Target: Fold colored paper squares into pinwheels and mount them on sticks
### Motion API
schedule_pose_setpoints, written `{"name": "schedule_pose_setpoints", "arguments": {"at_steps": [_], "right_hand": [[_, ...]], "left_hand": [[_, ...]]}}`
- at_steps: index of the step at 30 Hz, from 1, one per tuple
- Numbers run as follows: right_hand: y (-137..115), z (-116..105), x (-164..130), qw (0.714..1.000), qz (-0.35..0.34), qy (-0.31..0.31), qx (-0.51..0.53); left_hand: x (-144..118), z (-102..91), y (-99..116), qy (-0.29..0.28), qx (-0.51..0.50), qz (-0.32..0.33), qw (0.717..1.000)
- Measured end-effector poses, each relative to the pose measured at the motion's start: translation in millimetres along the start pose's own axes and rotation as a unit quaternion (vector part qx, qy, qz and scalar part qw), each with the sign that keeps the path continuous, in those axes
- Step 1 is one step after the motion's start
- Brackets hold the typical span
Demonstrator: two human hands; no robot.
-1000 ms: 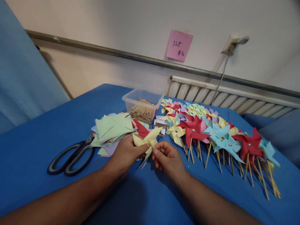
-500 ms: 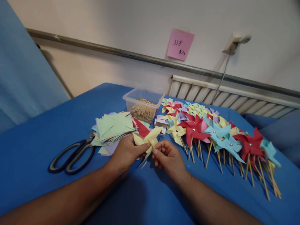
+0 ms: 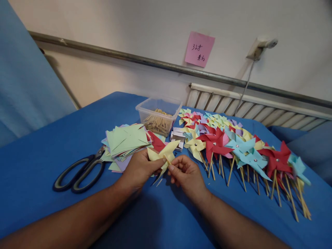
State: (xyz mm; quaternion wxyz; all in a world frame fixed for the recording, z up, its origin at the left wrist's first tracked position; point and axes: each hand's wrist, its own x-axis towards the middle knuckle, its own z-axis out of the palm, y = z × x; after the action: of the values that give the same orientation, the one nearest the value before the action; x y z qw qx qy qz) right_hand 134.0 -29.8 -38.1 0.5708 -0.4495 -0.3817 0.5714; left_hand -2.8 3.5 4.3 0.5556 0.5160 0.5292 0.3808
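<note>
A pale yellow paper pinwheel [image 3: 166,154] is held low over the blue table cover [image 3: 46,152]. My left hand [image 3: 140,169] grips it from the left, thumb at its centre. My right hand [image 3: 186,174] pinches the same centre from the right with fingertips. A thin wooden stick tip pokes out below the pinwheel. Just behind my left hand lies a stack of cut coloured paper squares [image 3: 127,140], pale green on top.
Black scissors [image 3: 77,173] lie to the left. A clear plastic tub [image 3: 158,116] of wooden sticks stands behind the paper. A long row of finished pinwheels [image 3: 243,148] on sticks fills the right. Small white boxes [image 3: 177,136] sit mid-table. A pink note [image 3: 199,49] hangs on the wall.
</note>
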Motion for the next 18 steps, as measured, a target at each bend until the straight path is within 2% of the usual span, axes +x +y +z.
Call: {"name": "schedule_pose_setpoints", "arguments": {"at_steps": [18], "right_hand": [[0.5, 1.1, -1.6, 1.0, -0.006, 0.006, 0.0]], "left_hand": [[-1.2, 0.9, 2.9, 0.008, -0.005, 0.003, 1.0]]}}
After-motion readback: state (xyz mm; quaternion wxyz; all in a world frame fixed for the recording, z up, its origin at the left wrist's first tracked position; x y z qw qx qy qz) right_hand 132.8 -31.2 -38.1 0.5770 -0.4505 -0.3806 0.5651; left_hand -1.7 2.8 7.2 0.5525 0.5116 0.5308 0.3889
